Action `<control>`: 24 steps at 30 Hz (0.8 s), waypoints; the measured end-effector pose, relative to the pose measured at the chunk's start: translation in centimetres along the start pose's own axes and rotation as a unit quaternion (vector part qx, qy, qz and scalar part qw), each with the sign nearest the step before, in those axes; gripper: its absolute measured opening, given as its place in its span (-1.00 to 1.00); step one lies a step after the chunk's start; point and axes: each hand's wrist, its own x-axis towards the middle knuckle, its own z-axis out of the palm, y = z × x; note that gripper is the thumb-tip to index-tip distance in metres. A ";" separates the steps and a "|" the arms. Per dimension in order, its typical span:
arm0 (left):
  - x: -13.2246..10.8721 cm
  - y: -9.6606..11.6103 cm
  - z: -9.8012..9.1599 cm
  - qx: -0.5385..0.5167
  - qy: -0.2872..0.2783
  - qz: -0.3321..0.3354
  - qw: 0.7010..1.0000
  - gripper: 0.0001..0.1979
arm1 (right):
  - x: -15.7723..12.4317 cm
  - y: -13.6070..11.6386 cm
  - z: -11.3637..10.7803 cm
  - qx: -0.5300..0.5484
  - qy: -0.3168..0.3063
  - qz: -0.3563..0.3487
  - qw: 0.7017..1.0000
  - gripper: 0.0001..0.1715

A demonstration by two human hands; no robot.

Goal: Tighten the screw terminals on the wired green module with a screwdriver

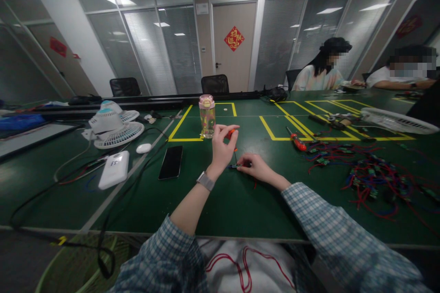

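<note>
My left hand (222, 145) is closed on the orange-and-black handle of a small screwdriver (235, 150). Its thin shaft points straight down, with the tip at a small circuit board (233, 166). Fingers of my right hand (256, 166) pinch the right side of that board, low over the green table (213, 206). A short red wire (255, 185) shows below my right hand. Where exactly the tip meets the board is too small to tell.
A drink bottle (206, 116) stands just beyond my left hand. Left lie a black phone (171, 162), a white power bank (114, 169) and small fans (118, 135). Right are a red screwdriver (298, 142) and a heap of wired boards (374, 181). Two people sit far right.
</note>
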 end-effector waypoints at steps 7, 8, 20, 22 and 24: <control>0.1 0.0 -0.1 -0.013 -0.001 0.007 1.000 -0.72 | 0.0 0.0 0.0 -0.001 0.003 0.000 1.000 -0.92; 0.0 0.0 -0.1 -0.013 0.003 0.006 1.000 -0.73 | 0.0 0.0 0.0 -0.001 0.002 -0.001 1.000 -0.92; 0.0 -0.3 0.0 -0.013 0.002 0.004 1.000 -0.73 | 0.0 -0.2 0.0 -0.007 0.002 -0.001 1.000 -0.93; 0.0 -0.2 -0.1 -0.016 0.002 0.007 1.000 -0.71 | 0.0 -0.3 -0.1 -0.008 0.001 -0.001 1.000 -0.93; 0.0 0.0 -0.2 -0.017 0.006 0.007 1.000 -0.72 | 0.0 -0.3 -0.1 -0.007 0.001 -0.001 1.000 -0.93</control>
